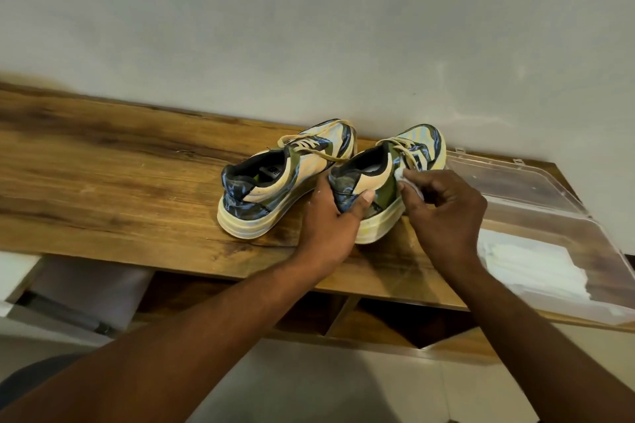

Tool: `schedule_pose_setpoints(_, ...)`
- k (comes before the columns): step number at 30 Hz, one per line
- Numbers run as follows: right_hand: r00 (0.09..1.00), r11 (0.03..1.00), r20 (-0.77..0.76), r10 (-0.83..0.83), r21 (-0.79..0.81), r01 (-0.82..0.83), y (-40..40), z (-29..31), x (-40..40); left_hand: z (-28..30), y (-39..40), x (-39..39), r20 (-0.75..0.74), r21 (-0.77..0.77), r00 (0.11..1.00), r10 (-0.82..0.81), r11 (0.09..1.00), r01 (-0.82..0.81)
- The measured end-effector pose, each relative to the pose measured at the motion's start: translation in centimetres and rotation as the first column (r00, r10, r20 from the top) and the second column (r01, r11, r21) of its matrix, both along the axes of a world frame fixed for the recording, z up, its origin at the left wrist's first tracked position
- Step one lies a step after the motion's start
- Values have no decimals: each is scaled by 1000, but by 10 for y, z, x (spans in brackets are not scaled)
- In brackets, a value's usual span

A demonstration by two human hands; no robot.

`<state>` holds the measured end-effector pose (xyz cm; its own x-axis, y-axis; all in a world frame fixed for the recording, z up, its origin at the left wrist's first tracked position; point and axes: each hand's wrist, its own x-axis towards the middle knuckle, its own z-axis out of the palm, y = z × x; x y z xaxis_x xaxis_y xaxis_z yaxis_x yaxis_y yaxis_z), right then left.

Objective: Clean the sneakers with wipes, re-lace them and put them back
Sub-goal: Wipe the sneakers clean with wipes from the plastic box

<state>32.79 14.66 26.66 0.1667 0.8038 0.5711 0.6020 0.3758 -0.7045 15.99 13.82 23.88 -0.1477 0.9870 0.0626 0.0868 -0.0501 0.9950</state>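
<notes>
Two blue, green and cream sneakers stand side by side on a wooden shelf top [103, 175], toes toward the wall. The left sneaker [275, 182] stands free, its cream laces loose over the tongue. My left hand [330, 220] grips the heel of the right sneaker [374, 178], thumb on its outer side. My right hand [443, 213] pinches a small white wipe [403, 178] and presses it against that sneaker's right side, below the laces.
A clear plastic box [549, 233] with its lid open lies at the shelf's right end, with a stack of white wipes [536, 268] inside. The wall rises right behind the shoes. Open cubbies [371, 319] sit below the shelf's front edge.
</notes>
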Motion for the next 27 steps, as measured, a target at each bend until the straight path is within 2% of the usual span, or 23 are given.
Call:
schedule_pose_setpoints(6,966,975,192,176,101,-197,-18,-4,-18,0,1,-8,-3,-7,1000,3,1000,-3)
schedule_pose_setpoints(12,1000,999,-18,-1,32,1,6,-2,1,0,-1,-6,-45,17,998,-36,999,37)
schedule_pose_setpoints(14,1000,999,-3,19,34,-19,1,-3,-5,2,-2,-7,-56,18,998,-31,999,32)
schedule_pose_setpoints(20,968,974,176,180,108,-201,-16,-5,-14,2,-4,-11,-48,35,998,-48,998,50)
schedule_pose_setpoints(23,991,994,95,92,56,-97,-6,-7,-1,1,-6,-12,-77,62,993,-86,994,91)
schedule_pose_setpoints(27,999,1000,-44,-23,-14,22,3,-16,4,-5,-7,-7,-189,133,979,-79,985,105)
